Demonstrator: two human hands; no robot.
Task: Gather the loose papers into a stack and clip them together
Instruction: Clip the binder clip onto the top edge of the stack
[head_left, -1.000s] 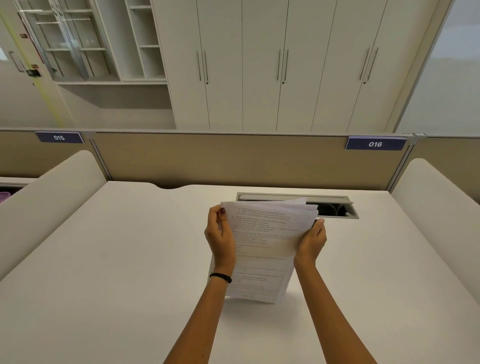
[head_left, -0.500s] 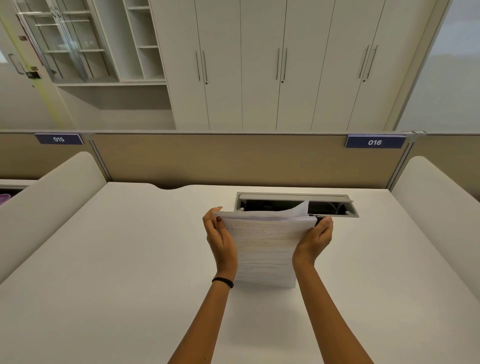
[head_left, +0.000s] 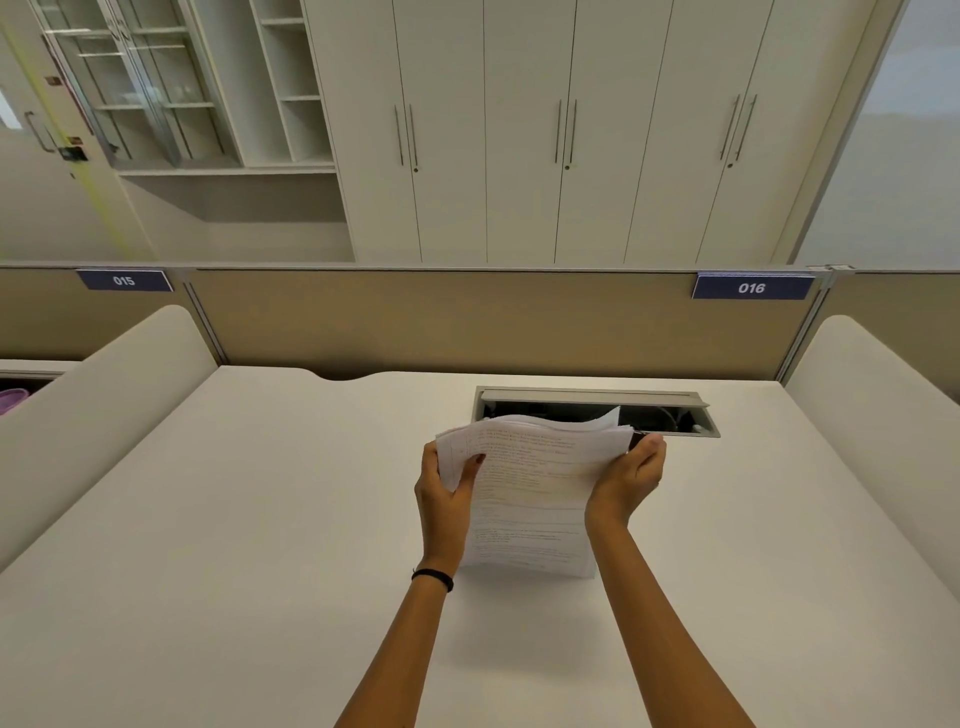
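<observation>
1. Stack of papers (head_left: 530, 499): held upright over the middle of the white desk (head_left: 208, 571), bottom edge apparently resting on it, top sheets curling.
2. Left hand (head_left: 445, 493): fingers curled round the stack's upper left edge, thumb on the front sheet.
3. Right hand (head_left: 626, 480): clasps the upper right edge; a small dark object (head_left: 637, 439), unidentifiable, sits at its fingertips.
4. Cable tray (head_left: 592, 402): open, just beyond the stack.

A white desk (head_left: 208, 545) stood between 2 pale rounded side dividers (head_left: 93, 415). A tan partition (head_left: 441, 322) carried blue plates marked 015 (head_left: 123, 281) and 016 (head_left: 751, 287). Behind rose white cupboard doors (head_left: 566, 130) and open shelving (head_left: 291, 88). An open cable tray (head_left: 592, 399) was set into the desk.
</observation>
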